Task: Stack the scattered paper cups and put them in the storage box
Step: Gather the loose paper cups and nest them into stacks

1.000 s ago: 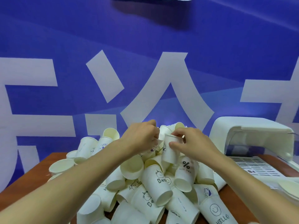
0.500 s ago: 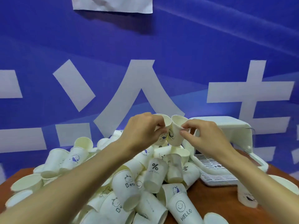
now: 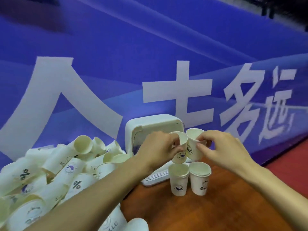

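1. The left hand (image 3: 158, 147) is curled round one paper cup (image 3: 180, 155), fingers and thumb wrapped on its wall. The right hand (image 3: 221, 147) pinches a second cup (image 3: 193, 147) near the rim between thumb and fingertips. Both hands are raised just in front of the storage box (image 3: 153, 124), and the two cups touch side by side.
2. Each held cup has its mouth up and its long axis close to upright, tipped only slightly.
3. Right below them, on the table (image 3: 183, 212) in front of the box, stand two upright stacks with their mouths open to the hands. The whale-print stack (image 3: 178, 180) sits under the left hand's cup, and the lettered stack (image 3: 200, 179) under the right's. The stacks stand just beside each other.
4. My judgement is that the coming move is a straight drop along that upright axis. Each hand is nearer its own stack, so no crossing is needed.
5. The loose pile of cups (image 3: 66, 169) lies to the left of the box.
6. I cannot tell which way the box opens.
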### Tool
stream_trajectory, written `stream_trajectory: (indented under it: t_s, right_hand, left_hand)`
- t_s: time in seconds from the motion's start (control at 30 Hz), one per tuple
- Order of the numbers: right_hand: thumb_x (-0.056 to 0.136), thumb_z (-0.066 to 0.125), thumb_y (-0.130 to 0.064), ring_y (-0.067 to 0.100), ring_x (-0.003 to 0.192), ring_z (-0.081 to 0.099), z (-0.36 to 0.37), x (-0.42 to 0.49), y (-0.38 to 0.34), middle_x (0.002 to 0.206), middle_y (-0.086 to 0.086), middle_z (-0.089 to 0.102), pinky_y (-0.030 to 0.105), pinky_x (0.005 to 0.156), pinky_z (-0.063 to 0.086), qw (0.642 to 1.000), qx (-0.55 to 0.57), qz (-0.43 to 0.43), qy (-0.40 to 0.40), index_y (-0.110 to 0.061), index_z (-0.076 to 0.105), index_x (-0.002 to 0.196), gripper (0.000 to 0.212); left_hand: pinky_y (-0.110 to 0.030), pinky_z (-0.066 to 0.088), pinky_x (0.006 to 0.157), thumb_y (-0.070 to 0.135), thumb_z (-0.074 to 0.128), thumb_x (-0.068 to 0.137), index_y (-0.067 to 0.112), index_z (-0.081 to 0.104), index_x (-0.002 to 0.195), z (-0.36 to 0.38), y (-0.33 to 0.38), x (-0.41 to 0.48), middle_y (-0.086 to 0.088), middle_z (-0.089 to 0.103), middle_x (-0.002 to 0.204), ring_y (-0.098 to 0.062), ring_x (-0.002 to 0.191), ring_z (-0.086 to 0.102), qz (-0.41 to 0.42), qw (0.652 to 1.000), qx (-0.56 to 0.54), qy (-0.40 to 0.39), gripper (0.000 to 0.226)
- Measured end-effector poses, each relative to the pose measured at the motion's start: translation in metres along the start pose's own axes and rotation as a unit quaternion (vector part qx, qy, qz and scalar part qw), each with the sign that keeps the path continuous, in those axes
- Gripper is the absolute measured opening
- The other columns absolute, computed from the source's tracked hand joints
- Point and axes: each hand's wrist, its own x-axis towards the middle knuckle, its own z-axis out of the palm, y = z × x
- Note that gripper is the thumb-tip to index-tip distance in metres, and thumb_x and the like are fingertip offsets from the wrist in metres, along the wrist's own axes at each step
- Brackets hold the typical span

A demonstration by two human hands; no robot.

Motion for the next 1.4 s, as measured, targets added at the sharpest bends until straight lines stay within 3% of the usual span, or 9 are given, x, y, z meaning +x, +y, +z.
stream_trajectory:
  t_s: [0.27,0.47,0.63,0.8,0.93,1.07,1.27,1.37,1.4]
  right_hand:
    - [0.092,0.055,-0.050,0.004,0.082,0.060,0.001,-0.012,0.038,0.084,-0.020,0.065,0.029,0.064,0.049,1.000,-0.013,0.008,-0.020,-0.038,0.068,0.092,0.017]
    - [0.089,0.054,-0.052,0.006,0.079,0.058,0.010,-0.015,0.047,0.082,-0.020,0.064,0.028,0.061,0.045,1.000,-0.002,0.008,-0.007,-0.038,0.068,0.091,0.020]
    - [0.088,0.054,-0.052,0.006,0.081,0.058,0.015,-0.018,0.046,0.082,-0.020,0.063,0.034,0.067,0.050,1.000,0.013,0.010,-0.016,-0.038,0.067,0.091,0.019]
    - [0.089,0.055,-0.052,0.004,0.083,0.057,0.025,-0.022,0.047,0.083,-0.022,0.062,0.032,0.068,0.050,0.999,-0.002,0.008,-0.039,-0.038,0.067,0.090,0.018]
    - [0.091,0.050,-0.054,0.003,0.082,0.057,0.038,-0.022,0.048,0.088,-0.022,0.063,0.027,0.065,0.049,0.998,-0.004,-0.015,-0.054,-0.039,0.066,0.092,0.022]
    - [0.094,0.045,-0.052,0.002,0.074,0.050,0.065,-0.029,0.054,0.075,-0.017,0.055,0.021,0.055,0.032,0.989,-0.062,-0.031,-0.130,-0.040,0.060,0.085,0.022]
    - [0.095,0.046,-0.051,-0.003,0.069,0.049,0.079,-0.025,0.058,0.072,-0.016,0.052,0.017,0.052,0.026,0.979,-0.078,0.008,-0.187,-0.041,0.053,0.071,0.027]
    - [0.096,0.040,-0.050,0.001,0.067,0.052,0.071,-0.023,0.052,0.070,-0.016,0.054,0.019,0.051,0.028,0.970,-0.112,-0.011,-0.215,-0.042,0.048,0.068,0.030]
    - [0.097,0.037,-0.049,0.004,0.069,0.054,0.069,-0.024,0.050,0.072,-0.015,0.056,0.022,0.052,0.030,0.965,-0.135,-0.023,-0.222,-0.041,0.049,0.073,0.028]
  left_hand:
    - [-0.035,0.053,0.072,0.053,0.057,0.091,0.030,0.066,0.100,0.031,0.007,0.014,0.007,0.073,0.092,-0.015,0.085,0.066,0.021,0.999,0.024,-0.033,0.026]
    - [-0.024,0.047,0.068,0.052,0.057,0.092,0.033,0.066,0.105,0.035,-0.006,-0.003,0.011,0.072,0.096,-0.009,0.085,0.066,0.005,0.999,0.020,-0.037,0.025]
    - [-0.033,0.053,0.075,0.050,0.051,0.096,0.031,0.068,0.110,0.048,0.000,-0.009,0.008,0.071,0.104,-0.013,0.093,0.064,0.015,0.988,0.046,-0.148,0.030]
    - [-0.038,0.051,0.079,0.035,0.052,0.098,0.027,0.068,0.106,0.067,0.003,-0.014,-0.002,0.069,0.103,-0.022,0.095,0.062,0.004,0.957,0.045,-0.286,0.019]
    - [-0.037,0.051,0.080,0.031,0.055,0.098,0.022,0.070,0.104,0.070,0.002,-0.011,-0.004,0.070,0.102,-0.021,0.096,0.062,-0.021,0.954,0.012,-0.299,0.019]
    - [-0.037,0.050,0.079,0.025,0.055,0.098,0.022,0.067,0.104,0.073,0.006,-0.013,-0.005,0.067,0.103,-0.023,0.096,0.062,-0.024,0.954,0.030,-0.298,0.014]
    - [-0.034,0.046,0.080,0.013,0.058,0.094,0.018,0.063,0.114,0.076,0.011,-0.017,-0.009,0.064,0.111,-0.027,0.103,0.061,-0.038,0.951,0.057,-0.303,0.021]
    - [-0.034,0.048,0.082,0.026,0.058,0.097,0.015,0.063,0.112,0.069,0.012,-0.017,-0.007,0.063,0.108,-0.026,0.106,0.061,-0.056,0.948,0.014,-0.314,0.019]
    - [-0.036,0.049,0.084,0.035,0.058,0.096,0.014,0.063,0.114,0.064,0.011,-0.017,-0.007,0.062,0.109,-0.025,0.108,0.060,-0.063,0.946,-0.007,-0.317,0.028]
